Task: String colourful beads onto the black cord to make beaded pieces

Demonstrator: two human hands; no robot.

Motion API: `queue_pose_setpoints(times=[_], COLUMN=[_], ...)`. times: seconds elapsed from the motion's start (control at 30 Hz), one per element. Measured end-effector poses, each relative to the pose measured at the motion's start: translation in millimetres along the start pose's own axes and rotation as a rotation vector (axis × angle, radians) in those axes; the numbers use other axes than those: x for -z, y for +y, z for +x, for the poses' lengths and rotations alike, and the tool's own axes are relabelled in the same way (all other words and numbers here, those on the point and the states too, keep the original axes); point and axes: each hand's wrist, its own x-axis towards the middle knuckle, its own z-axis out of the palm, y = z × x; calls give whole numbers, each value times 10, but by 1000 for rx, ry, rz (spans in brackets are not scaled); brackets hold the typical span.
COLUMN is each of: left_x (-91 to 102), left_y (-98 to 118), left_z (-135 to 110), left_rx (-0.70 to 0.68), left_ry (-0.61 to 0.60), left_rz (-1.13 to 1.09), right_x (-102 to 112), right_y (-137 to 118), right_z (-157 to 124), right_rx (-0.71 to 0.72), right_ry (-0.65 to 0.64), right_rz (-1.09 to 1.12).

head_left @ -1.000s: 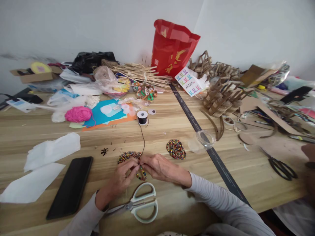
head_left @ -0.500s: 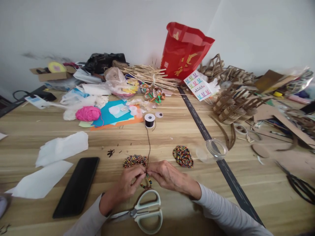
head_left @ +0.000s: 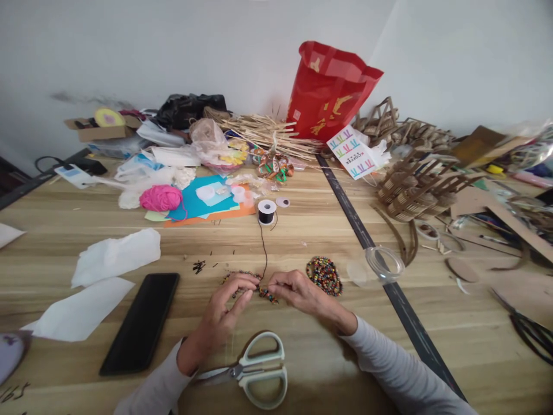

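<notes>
My left hand (head_left: 228, 301) is at the middle front of the table, its fingertips on the black cord (head_left: 264, 248) that runs up to a small white spool (head_left: 266, 212). Close by on the right, the thumb and forefinger of my right hand (head_left: 300, 292) are pinched together at the cord; the exact hold is too small to see clearly. A strand of colourful beads (head_left: 269, 297) hangs between the hands. More beads (head_left: 242, 273) lie partly hidden behind my left fingers. A coiled pile of bead strands (head_left: 324, 275) rests beyond my right hand.
White-handled scissors (head_left: 262, 372) lie near the front edge, with a black phone (head_left: 140, 324) and white paper (head_left: 116, 256) to the left. A clear tape roll (head_left: 384, 264) sits at right. Pink yarn (head_left: 161, 198), a red bag (head_left: 330, 92) and small woven baskets (head_left: 408, 193) stand farther back.
My hands have moved slightly apart and forward. The beaded strand now lies more to the right, below my fingertips. The view has shifted a little.
</notes>
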Motion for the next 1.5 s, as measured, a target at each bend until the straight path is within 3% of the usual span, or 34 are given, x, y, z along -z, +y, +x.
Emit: queue_pose_setpoints(times=[0.27, 0.53, 0.67, 0.87, 1.0, 1.13, 1.3, 1.5], left_x=[-70, -107, -123, -110, -103, -126, -146, -141], left_y=[45, 49, 65, 126, 152, 130, 34, -26], left_z=[80, 157, 180, 220, 240, 244, 245, 238], left_rx=[220, 265, 286, 338, 357, 365, 363, 301], left_ry=[-116, -224, -242, -244, -224, -263, -291, -324], left_rz=[-129, -192, -284, -368, -399, -480, -533, -518], right_x=[-52, 52, 52, -85, -162, -205, -261, -275], right_y=[-32, -206, -156, -34, -35, -33, 12, -14], right_z=[-42, -89, -50, 54, 67, 77, 103, 97], right_rx=[85, 70, 56, 32, -45, -86, -96, -14], right_ry=[1, 28, 97, 197, 279, 257, 227, 251], right_rz=[-91, -113, 49, 593, 833, 1035, 1101, 982])
